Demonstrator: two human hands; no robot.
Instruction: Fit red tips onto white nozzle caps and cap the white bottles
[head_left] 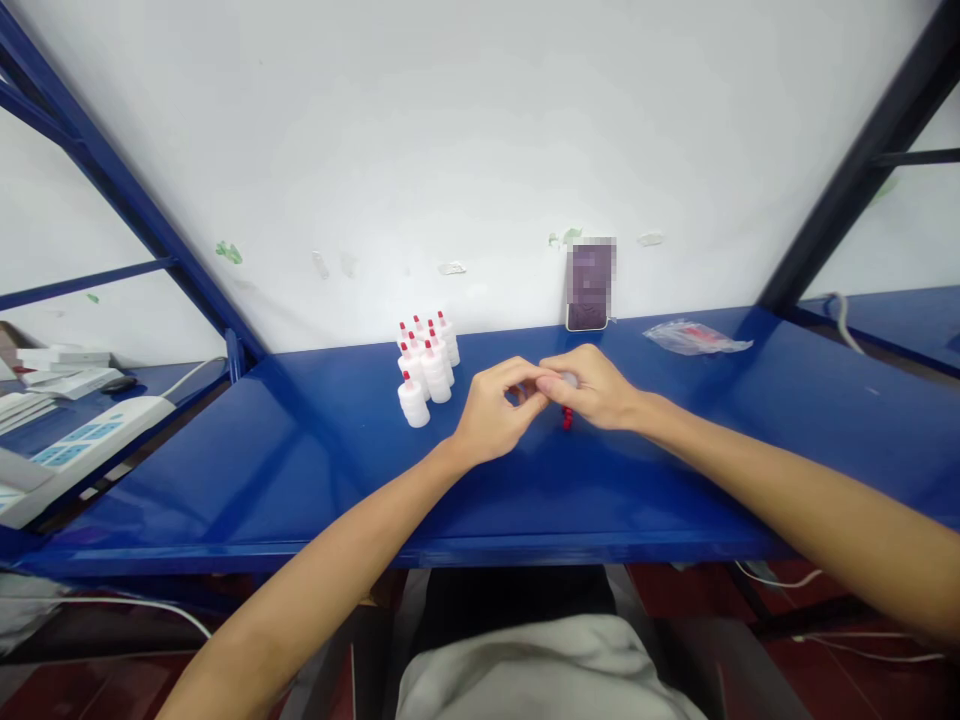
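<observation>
My left hand and my right hand meet at the fingertips above the blue table. The left thumb and fingers are pinched together, and what they hold, if anything, is hidden. In my right hand is a small whitish object, mostly covered by the fingers. Small red pieces lie on the table just below the right hand. To the left of my hands stands a group of white bottles with red tips, upright and close together.
A phone leans against the wall behind my hands. A clear plastic bag with something red inside lies on the blue table at the right. Blue metal posts rise on both sides; a power strip is at the far left.
</observation>
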